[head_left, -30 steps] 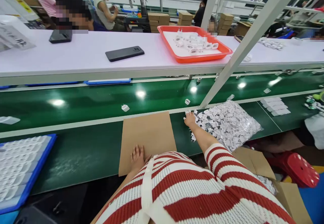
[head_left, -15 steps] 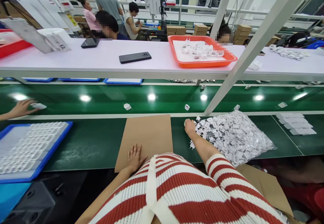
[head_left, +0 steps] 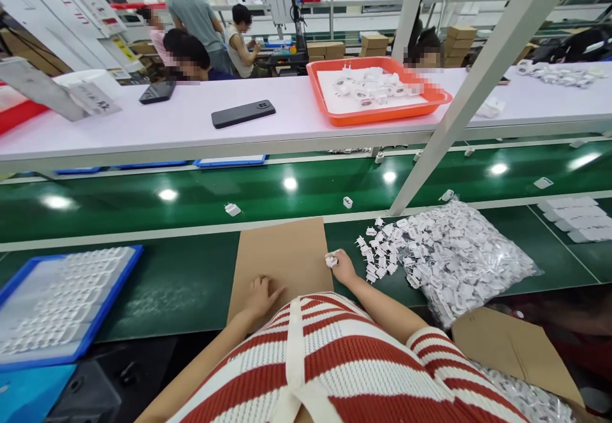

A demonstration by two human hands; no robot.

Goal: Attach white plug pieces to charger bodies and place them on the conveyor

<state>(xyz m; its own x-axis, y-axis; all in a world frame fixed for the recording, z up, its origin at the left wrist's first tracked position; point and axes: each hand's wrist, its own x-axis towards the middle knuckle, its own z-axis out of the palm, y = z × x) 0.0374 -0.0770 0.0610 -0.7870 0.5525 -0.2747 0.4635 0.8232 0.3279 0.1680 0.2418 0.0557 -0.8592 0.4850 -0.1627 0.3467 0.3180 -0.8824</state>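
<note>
A flat brown cardboard sheet (head_left: 282,251) lies on the green worktop in front of me. On its lower left part rests my left hand (head_left: 259,297), empty, its fingers slightly bent and apart. My right hand (head_left: 343,267) is closed around a small white plug part (head_left: 331,260) at the sheet's right edge; the fingers hide some of it. To the right lie loose white plug parts (head_left: 380,251), spilling from a clear plastic bag (head_left: 471,254) full of the same pieces.
Left of me stands a blue-rimmed tray (head_left: 108,305) with rows of white pieces. Beyond the worktop runs a green conveyor (head_left: 258,187) carrying a white charger (head_left: 233,209). A slanted metal post (head_left: 444,130) and a shelf with an orange tray (head_left: 351,118) and phone (head_left: 243,114) stand ahead.
My right hand has moved left from the loose plug parts to the cardboard's edge, now holding one. My left hand's fingers have curled. A co-worker's hand has left the view at left.
</note>
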